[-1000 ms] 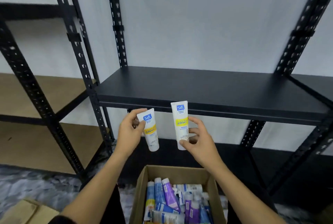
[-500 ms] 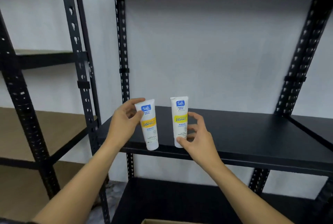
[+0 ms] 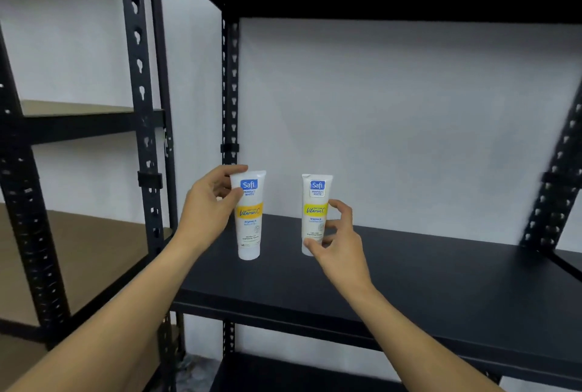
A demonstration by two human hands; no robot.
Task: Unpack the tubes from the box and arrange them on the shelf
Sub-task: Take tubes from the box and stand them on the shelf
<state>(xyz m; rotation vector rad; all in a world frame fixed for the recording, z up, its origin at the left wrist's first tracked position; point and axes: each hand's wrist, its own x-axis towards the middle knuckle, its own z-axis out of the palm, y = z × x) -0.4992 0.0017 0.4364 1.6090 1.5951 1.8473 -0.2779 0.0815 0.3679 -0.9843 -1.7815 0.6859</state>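
Tubes stand cap-down and upright over the black shelf (image 3: 409, 272), near its left end. The left hand (image 3: 208, 209) grips the left tube (image 3: 249, 218) near its top, fingers curled round it; the right hand (image 3: 338, 240) pinches the right tube (image 3: 315, 213) low on its side. Whether either cap touches the shelf is unclear.

Small print on left tube (image 3: 249, 215) blurred; right upright (image 3: 554, 190) smeared.
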